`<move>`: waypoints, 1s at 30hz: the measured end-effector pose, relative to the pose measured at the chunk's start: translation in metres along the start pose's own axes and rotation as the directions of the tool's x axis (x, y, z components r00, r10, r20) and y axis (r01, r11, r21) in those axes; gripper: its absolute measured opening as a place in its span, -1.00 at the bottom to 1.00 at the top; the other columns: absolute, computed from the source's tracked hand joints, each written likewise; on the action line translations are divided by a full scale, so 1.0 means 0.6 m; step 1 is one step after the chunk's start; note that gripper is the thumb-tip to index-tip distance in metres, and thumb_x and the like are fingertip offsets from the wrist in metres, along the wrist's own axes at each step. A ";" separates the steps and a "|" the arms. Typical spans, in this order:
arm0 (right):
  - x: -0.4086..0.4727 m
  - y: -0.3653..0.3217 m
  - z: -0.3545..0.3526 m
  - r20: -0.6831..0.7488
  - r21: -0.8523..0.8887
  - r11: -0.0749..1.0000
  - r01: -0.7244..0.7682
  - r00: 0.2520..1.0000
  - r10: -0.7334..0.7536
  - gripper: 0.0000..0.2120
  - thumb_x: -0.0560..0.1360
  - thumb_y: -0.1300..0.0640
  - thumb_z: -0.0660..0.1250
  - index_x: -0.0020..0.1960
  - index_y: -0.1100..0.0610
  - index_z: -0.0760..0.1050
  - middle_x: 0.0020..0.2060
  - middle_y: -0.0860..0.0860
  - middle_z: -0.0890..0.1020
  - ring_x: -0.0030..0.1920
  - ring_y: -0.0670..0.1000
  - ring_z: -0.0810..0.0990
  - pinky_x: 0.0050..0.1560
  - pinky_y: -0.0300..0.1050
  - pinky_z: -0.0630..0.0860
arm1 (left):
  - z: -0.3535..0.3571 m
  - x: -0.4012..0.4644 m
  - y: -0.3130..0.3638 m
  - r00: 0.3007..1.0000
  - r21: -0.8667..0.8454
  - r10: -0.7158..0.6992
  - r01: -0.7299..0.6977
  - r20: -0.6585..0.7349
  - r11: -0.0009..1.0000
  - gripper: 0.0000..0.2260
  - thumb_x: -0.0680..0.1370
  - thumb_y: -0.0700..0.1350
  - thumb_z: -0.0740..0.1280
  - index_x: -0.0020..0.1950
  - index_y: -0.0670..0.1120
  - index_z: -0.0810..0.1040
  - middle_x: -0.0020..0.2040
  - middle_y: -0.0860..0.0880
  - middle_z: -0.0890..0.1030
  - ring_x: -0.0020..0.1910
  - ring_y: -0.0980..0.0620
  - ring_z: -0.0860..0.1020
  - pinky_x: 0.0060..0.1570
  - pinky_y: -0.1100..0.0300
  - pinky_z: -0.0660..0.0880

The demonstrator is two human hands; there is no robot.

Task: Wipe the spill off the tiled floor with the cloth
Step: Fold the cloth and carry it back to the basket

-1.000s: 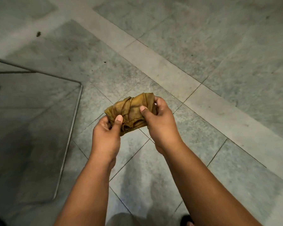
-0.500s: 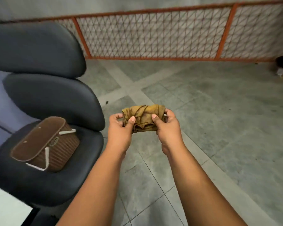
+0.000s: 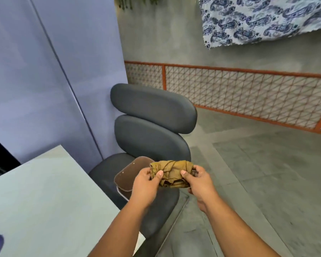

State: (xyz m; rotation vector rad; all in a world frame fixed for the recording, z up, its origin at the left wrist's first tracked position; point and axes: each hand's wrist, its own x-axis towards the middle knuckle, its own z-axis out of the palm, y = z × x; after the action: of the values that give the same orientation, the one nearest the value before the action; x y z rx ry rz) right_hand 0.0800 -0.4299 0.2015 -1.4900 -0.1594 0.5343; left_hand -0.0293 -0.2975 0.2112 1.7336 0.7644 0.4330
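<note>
A crumpled mustard-brown cloth (image 3: 171, 172) is bunched into a roll and held in the air in front of me, above a chair seat. My left hand (image 3: 146, 183) grips its left end with the thumb on top. My right hand (image 3: 198, 179) grips its right end the same way. The grey tiled floor (image 3: 267, 182) spreads out to the right. No spill shows on the part of the floor that I can see.
A dark grey padded chair (image 3: 150, 127) stands just ahead, with a brown wicker basket (image 3: 127, 176) on its seat. A pale table (image 3: 44, 201) fills the lower left. A lilac wall panel (image 3: 54, 71) rises at left. An orange mesh fence (image 3: 248, 95) runs behind; patterned fabric (image 3: 258, 17) hangs above.
My view has swung up from the floor and to the left, bringing the chair, table and wall into sight. Both hands keep hold of the bunched cloth throughout.
</note>
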 end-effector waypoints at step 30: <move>0.560 0.305 0.364 0.389 -0.761 0.648 -0.033 0.776 0.497 -0.66 0.54 0.15 0.39 0.29 -0.02 0.45 0.14 0.00 0.59 0.14 0.08 0.58 0.16 0.16 0.59 | -0.095 0.368 -0.401 0.504 -0.309 -0.680 0.632 -0.533 0.710 -0.51 0.59 -0.05 0.34 0.50 -0.09 0.33 0.42 -0.08 0.44 0.37 -0.12 0.45 0.32 -0.03 0.41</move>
State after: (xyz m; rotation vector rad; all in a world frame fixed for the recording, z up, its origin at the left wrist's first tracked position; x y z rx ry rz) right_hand 0.2378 -0.0895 -0.0294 -2.1083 -0.6958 1.2990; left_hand 0.0285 -0.0685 -0.0215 1.0610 1.7954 0.4785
